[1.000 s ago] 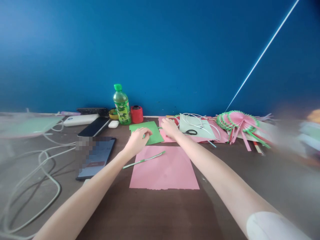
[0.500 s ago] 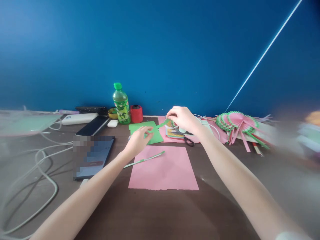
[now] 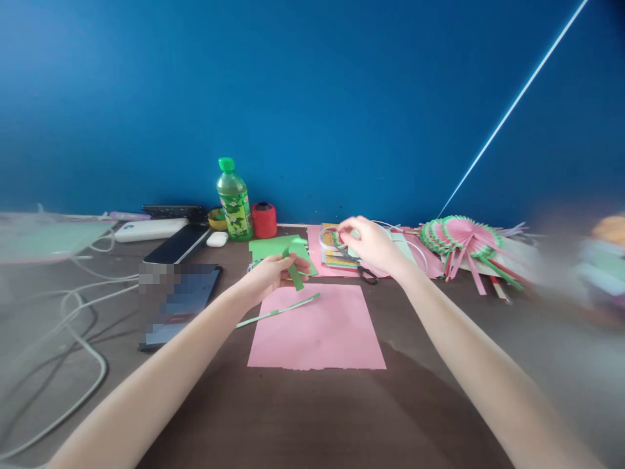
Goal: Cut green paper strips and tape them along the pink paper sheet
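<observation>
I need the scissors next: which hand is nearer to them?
Right. The right hand is right beside the scissors; the left hand is farther left, holding a green strip.

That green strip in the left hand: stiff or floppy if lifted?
Probably floppy: the green strip is thin paper and hangs down from the left hand. Likely very light, so a nudge could shift it. Hard pinching may crease it.

Left hand (image 3: 271, 277): was flat on the green sheet (image 3: 273, 246), now raised off it, pinching a short green strip (image 3: 294, 275) that hangs down. Right hand (image 3: 374, 246): lifted from the pink paper, then lowered again with fingers curled over a newly uncovered coloured stack (image 3: 336, 260). Scissors (image 3: 366, 273) have slid nearer.
</observation>
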Available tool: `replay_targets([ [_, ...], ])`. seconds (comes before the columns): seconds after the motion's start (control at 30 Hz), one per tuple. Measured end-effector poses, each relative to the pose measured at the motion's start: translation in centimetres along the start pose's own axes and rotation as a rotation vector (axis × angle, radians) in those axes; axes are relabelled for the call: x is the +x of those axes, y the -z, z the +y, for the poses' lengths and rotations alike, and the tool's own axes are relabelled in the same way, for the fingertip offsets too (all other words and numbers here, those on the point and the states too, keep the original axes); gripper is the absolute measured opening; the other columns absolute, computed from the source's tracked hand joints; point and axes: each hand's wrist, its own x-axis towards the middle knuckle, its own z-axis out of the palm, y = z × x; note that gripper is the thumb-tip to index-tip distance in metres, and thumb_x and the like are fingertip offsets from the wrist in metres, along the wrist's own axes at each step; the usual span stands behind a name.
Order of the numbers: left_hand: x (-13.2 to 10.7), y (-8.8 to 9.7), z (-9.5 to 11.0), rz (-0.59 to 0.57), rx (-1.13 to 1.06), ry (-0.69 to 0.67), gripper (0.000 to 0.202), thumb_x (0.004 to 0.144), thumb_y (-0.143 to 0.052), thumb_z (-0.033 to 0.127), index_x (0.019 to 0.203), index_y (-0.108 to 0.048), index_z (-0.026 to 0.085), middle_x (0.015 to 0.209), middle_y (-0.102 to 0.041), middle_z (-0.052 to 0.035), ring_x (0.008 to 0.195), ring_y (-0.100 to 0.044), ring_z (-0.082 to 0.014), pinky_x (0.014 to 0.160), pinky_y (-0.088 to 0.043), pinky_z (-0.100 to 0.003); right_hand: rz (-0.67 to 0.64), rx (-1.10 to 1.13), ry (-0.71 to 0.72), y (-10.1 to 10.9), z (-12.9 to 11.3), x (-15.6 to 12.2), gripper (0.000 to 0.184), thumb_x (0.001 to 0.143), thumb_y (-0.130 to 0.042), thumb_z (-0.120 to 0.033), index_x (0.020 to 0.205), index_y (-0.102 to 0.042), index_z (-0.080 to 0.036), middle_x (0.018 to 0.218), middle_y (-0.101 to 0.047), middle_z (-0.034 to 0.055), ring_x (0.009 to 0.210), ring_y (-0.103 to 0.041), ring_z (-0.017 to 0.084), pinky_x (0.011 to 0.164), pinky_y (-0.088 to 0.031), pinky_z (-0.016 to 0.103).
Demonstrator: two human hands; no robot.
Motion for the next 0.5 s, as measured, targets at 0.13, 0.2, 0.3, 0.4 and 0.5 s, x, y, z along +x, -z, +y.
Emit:
replay_targets([
  [0.13, 0.2, 0.2, 0.0, -0.074, -0.184, 0.062, 0.033, 0.088, -0.040, 0.031, 0.066, -0.056, 0.014, 0.063, -0.057, -0.0027, 0.064, -0.061, -0.0160, 0.067, -0.047, -0.031, -0.274, -0.333, -0.251, -1.7, 4.1, -1.3, 0.036, 0.080, -0.045, -0.026, 0.115, -0.050, -0.017, 0.116, -0.050, 0.0142, 0.106, -0.049, 0.029, 0.079, -0.040, 0.036],
  [0.2, 0.3, 0.4, -0.1, -0.108, -0.179, 0.039, 0.033, 0.088, -0.040, 0.036, 0.069, -0.057, 0.015, 0.070, -0.058, -0.0031, 0.068, -0.060, -0.0156, 0.067, -0.047, -0.030, -0.313, -0.355, -0.269, -2.3, 5.4, -1.6, 0.036, 0.077, -0.047, -0.023, 0.113, -0.051, -0.015, 0.115, -0.050, 0.0164, 0.110, -0.046, 0.032, 0.082, -0.039, 0.038],
  [0.3, 0.3, 0.5, 0.0, -0.071, -0.058, -0.050, 0.031, 0.085, -0.046, 0.042, 0.081, -0.064, 0.016, 0.076, -0.056, -0.0018, 0.066, -0.056, -0.0105, 0.061, -0.046, -0.023, -0.350, -0.353, -0.259, -2.4, 6.5, -1.5, 0.038, 0.073, -0.052, -0.022, 0.110, -0.052, -0.015, 0.112, -0.052, 0.0167, 0.110, -0.046, 0.032, 0.083, -0.038, 0.037],
  [0.4, 0.1, 0.4, 0.4, -0.003, 0.034, -0.054, 0.031, 0.079, -0.055, 0.044, 0.090, -0.067, 0.017, 0.072, -0.052, 0.0005, 0.050, -0.044, -0.0038, 0.044, -0.036, -0.015, -0.383, -0.335, -0.235, -2.1, 7.2, -1.1, 0.041, 0.070, -0.054, -0.019, 0.111, -0.052, -0.016, 0.112, -0.054, 0.0149, 0.107, -0.049, 0.029, 0.081, -0.040, 0.034],
  [0.5, -0.1, 0.2, 0.8, 0.086, 0.071, -0.066, 0.032, 0.075, -0.060, 0.044, 0.087, -0.067, 0.014, 0.064, -0.050, 0.0017, 0.039, -0.032, -0.0006, 0.033, -0.020, -0.014, -0.388, -0.336, -0.208, -1.9, 7.6, -1.0, 0.042, 0.067, -0.056, -0.015, 0.109, -0.053, -0.017, 0.113, -0.054, 0.0138, 0.107, -0.049, 0.028, 0.082, -0.040, 0.033],
])
